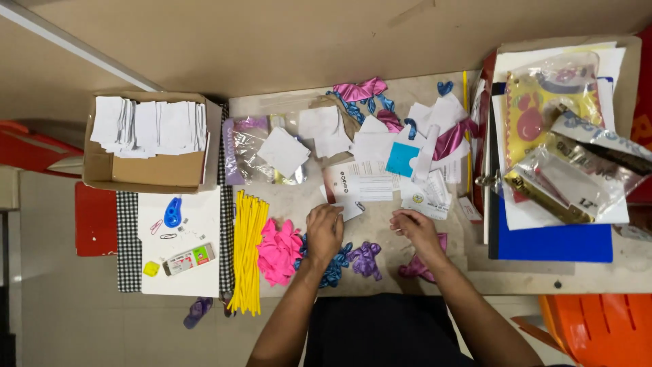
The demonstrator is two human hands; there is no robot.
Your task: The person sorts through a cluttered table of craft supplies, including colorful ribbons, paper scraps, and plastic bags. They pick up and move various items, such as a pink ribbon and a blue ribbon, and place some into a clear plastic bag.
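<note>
Beige table (305, 41) fills the view, crowded with craft things. At the right sits a stack of blue folders (550, 241) under plastic packets (570, 183); at the left a cardboard box (153, 170) holds white paper slips (149, 126). Yellow sticks (248, 251) lie just beside pink balloons (278, 251). Left hand (324, 230) rests knuckles-up, fingers curled, over blue balloons (334, 266); what it grips cannot be told. Right hand (415, 230) is loosely clenched beside a magenta balloon (415, 266), purple balloons (367, 258) between them
</note>
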